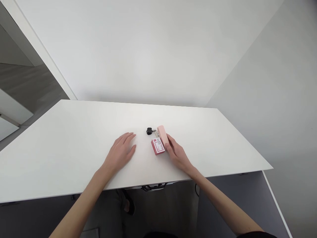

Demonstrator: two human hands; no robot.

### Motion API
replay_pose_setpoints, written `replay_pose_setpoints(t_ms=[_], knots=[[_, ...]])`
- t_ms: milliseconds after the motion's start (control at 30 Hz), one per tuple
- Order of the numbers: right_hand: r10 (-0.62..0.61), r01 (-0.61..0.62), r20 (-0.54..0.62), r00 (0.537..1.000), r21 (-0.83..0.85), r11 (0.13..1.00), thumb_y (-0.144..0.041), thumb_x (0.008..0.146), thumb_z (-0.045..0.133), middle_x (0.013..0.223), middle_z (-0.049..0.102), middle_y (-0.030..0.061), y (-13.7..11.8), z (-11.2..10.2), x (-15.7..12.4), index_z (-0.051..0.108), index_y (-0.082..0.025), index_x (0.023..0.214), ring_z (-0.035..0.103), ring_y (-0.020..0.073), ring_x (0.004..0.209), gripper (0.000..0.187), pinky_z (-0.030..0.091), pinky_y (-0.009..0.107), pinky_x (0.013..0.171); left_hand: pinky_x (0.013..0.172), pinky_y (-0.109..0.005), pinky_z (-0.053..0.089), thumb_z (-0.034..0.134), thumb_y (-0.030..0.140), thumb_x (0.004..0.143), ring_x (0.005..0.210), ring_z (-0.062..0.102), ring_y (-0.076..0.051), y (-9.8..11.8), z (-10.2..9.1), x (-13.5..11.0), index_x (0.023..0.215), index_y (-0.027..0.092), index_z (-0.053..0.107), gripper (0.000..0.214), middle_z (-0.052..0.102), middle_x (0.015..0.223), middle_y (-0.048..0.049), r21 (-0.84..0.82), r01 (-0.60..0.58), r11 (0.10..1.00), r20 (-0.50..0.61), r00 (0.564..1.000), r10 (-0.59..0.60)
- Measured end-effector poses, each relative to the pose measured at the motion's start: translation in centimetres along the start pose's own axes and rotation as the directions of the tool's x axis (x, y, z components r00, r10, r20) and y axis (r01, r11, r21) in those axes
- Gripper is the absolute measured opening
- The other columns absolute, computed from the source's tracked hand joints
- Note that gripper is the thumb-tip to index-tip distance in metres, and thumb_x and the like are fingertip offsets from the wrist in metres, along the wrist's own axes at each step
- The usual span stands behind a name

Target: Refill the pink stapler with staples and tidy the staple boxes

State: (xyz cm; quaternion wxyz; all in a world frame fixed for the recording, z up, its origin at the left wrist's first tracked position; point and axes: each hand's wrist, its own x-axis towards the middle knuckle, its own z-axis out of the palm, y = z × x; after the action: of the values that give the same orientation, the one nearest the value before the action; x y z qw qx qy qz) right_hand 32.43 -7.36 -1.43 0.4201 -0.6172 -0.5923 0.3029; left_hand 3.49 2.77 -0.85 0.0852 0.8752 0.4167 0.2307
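My left hand [122, 151] lies flat on the white table [74, 138], palm down, fingers stretched out, holding nothing. My right hand [177, 152] rests on the table with its fingertips against the near end of a pale pink stapler [162, 134]. Whether it grips the stapler or only touches it is unclear. A small red and white box [157, 146] lies just left of that hand, beside the stapler. A small black clip-like object [149, 131] sits at the stapler's far end.
The table stands against a white wall [148, 49], in a corner with a second wall on the right. Its near edge runs across the lower part of the view, with dark cables [152, 187] hanging below it.
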Motion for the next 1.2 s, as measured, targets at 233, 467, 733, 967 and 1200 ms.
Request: replay_pose_setpoints(t_ms=[233, 467, 733, 967, 1200], knots=[[-0.002, 0.006, -0.075, 0.997, 0.057, 0.998, -0.062, 0.111, 0.041, 0.170, 0.050, 0.0080, 0.3, 0.3, 0.3, 0.046, -0.026, 0.166, 0.048, 0.0297, 0.158, 0.066, 0.036, 0.055, 0.133, 0.120, -0.052, 0.046, 0.047, 0.033, 0.107, 0.144, 0.058, -0.030, 3.1, 2.6, 7.8, 0.152, 0.024, 0.055, 0.047, 0.065, 0.152, -0.0104, -0.057, -0.118, 0.991, 0.057, 0.991, 0.121], [0.018, -0.008, -0.080, 0.997, 0.125, 0.992, -0.064, 0.110, 0.042, 0.169, 0.051, 0.0102, 0.0, 0.3, 0.3, 0.045, -0.024, 0.165, 0.048, 0.0281, 0.158, 0.068, 0.036, 0.052, 0.134, 0.109, -0.050, 0.049, 0.044, 0.035, 0.110, 0.113, 0.071, -0.028, 1.9, 2.8, 8.8, 0.114, 0.025, 0.075, 0.033, 0.081, 0.118, -0.0065, -0.091, -0.071, 0.993, -0.043, 0.997, 0.067], [0.043, -0.034, -0.078, 0.996, 0.114, 0.993, -0.062, 0.111, 0.044, 0.169, 0.052, 0.0092, 0.1, 0.1, 0.1, 0.048, -0.026, 0.163, 0.049, 0.0283, 0.157, 0.064, 0.037, 0.053, 0.133, 0.109, -0.045, 0.052, 0.053, 0.043, 0.104, 0.117, 0.071, -0.028, -4.9, -1.9, 5.3, 0.118, 0.023, 0.075, 0.032, 0.080, 0.124, -0.0082, -0.221, 0.304, 0.927, -0.336, 0.868, -0.365], [0.032, -0.024, -0.082, 0.996, 0.096, 0.995, -0.062, 0.110, 0.044, 0.168, 0.054, 0.0087, 0.0, 0.0, 0.0, 0.051, -0.027, 0.162, 0.049, 0.0303, 0.157, 0.062, 0.038, 0.055, 0.132, 0.114, -0.051, 0.049, 0.055, 0.042, 0.100, 0.122, 0.066, -0.032, -10.7, -5.3, 2.3, 0.119, 0.023, 0.072, 0.032, 0.076, 0.125, -0.0112, -0.124, 0.440, 0.889, -0.401, 0.797, -0.451], [0.050, -0.042, -0.081, 0.995, 0.093, 0.995, -0.062, 0.110, 0.044, 0.168, 0.054, 0.0095, 0.0, 0.0, -0.1, 0.051, -0.027, 0.161, 0.050, 0.0302, 0.156, 0.062, 0.039, 0.054, 0.131, 0.112, -0.056, 0.048, 0.054, 0.043, 0.101, 0.130, 0.061, -0.037, -12.4, -5.7, 1.1, 0.121, 0.023, 0.069, 0.032, 0.072, 0.126, -0.0153, -0.050, 0.411, 0.910, -0.405, 0.825, -0.394]])
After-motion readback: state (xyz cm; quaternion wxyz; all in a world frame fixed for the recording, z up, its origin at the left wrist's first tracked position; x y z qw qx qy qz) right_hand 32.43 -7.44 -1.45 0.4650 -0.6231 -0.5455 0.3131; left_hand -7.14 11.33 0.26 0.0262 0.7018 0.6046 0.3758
